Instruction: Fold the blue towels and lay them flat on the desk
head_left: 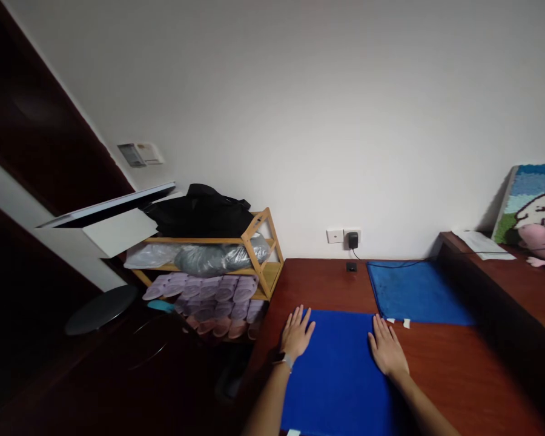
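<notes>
A bright blue cloth [336, 375] is spread on a reddish-brown table [454, 363], its far corners covered by the left hand [296, 336] and right hand [387, 350], both open, palms down, gripping nothing. If the palms are dragged unevenly, the smooth fabric could be wrinkled or skewed.

Illumination is dim and uneven. The plain off-white wall [367, 133] is brightest near the centre and falls to grey at the upper corners; the light source is out of view. The dark brown door panel [40, 115] at left is nearly black. Clear plastic wrapping [204, 259] shows small highlights. A soft shadow lies beside the multicoloured textured picture [533, 203]. The flat bright-blue fabric [336, 369] darkens at lower right. Wide-angle distortion tilts straight edges; peripheral areas appear smeared.
</notes>
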Demonstrator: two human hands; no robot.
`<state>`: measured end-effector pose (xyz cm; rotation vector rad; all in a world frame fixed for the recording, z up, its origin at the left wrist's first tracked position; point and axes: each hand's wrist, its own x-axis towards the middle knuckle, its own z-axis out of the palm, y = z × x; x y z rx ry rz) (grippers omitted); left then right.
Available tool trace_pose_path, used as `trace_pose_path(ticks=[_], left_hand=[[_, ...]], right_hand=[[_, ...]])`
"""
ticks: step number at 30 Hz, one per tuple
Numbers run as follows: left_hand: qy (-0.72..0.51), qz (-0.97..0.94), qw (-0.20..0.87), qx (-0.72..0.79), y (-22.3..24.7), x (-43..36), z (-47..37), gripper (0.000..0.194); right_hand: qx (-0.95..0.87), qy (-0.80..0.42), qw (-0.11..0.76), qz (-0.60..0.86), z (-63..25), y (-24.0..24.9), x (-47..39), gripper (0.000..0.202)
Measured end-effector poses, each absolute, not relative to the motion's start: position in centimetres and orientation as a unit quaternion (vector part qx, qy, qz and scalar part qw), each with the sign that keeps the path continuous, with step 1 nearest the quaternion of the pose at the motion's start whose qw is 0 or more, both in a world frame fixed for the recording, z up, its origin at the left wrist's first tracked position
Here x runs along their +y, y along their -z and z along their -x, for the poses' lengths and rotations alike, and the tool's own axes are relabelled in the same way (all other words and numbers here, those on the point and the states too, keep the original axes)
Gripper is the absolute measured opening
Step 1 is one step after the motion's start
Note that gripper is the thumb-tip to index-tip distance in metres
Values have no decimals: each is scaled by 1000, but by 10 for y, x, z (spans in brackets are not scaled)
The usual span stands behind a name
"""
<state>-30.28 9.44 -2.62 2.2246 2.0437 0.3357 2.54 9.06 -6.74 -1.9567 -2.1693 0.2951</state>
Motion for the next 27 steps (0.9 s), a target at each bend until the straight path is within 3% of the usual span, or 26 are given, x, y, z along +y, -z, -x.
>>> trace_pose_path(ticks=[10,20,27], left_hand=[[-125,-734,39,667,34,94,323,63],[-76,-734,22,674,22,102,322,64],[-146,-796,-27,586,16,99,197,62]], right_hand=[[-732,-170,96,652,-38,70,99,73],[-737,-124,87,658,-29,42,88,70],[-738,-128,86,657,-29,36,88,70]])
